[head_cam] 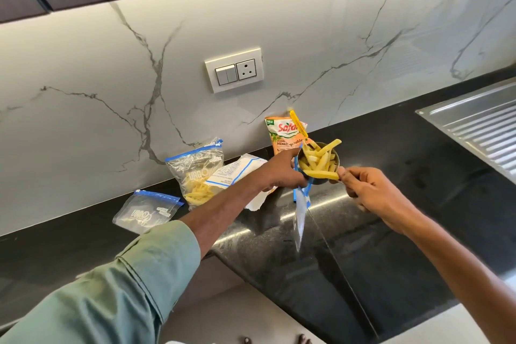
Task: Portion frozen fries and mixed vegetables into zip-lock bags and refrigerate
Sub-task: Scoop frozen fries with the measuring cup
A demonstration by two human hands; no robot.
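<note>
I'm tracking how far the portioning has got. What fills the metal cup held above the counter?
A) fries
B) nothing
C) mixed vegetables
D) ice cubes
A: the metal cup, held by its handle in the right hand, is heaped with yellow fries, beside the zip-lock bag the left hand holds.

Wall socket plate (234, 70); steel drainboard (474, 126) at right.

Fries (321, 174) pale yellow, in a silver cup (336, 161). Packet (284, 137) behind the cup: orange, white band, red lettering, yellow clip (298, 123). Hanging bag (301, 212) under the cup, filled bag (195, 173) and flat bag (145, 212) left of it: clear, blue zip strips. Wall (279, 22) white, grey veins. Counter (405, 218) black, speckled. Sleeve (125, 274) grey-green.
</note>
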